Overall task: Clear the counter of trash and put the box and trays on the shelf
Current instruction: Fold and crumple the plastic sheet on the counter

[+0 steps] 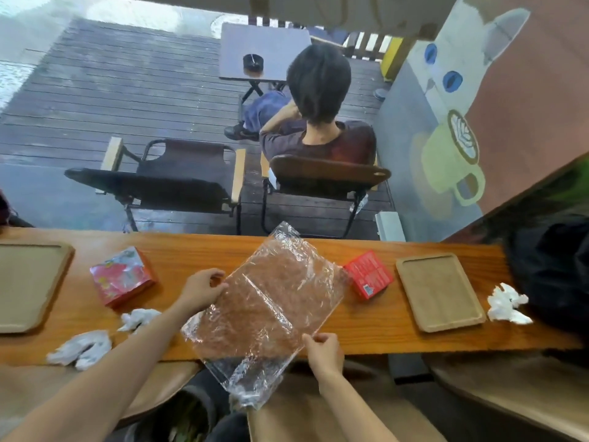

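From the head view, a clear crinkled plastic bag is held spread over the long orange wooden bench, likely ready to take trash. The left hand pinches its left edge; the right hand pinches its near edge. Crumpled white tissues lie near left, a red cardboard box and a shallow pale wooden tray sit right.

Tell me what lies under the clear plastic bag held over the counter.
Through the clear plastic bag, pinched by the left hand and right hand, only the wooden counter shows. Its crinkles blur detail, so small scraps beneath cannot be ruled out.
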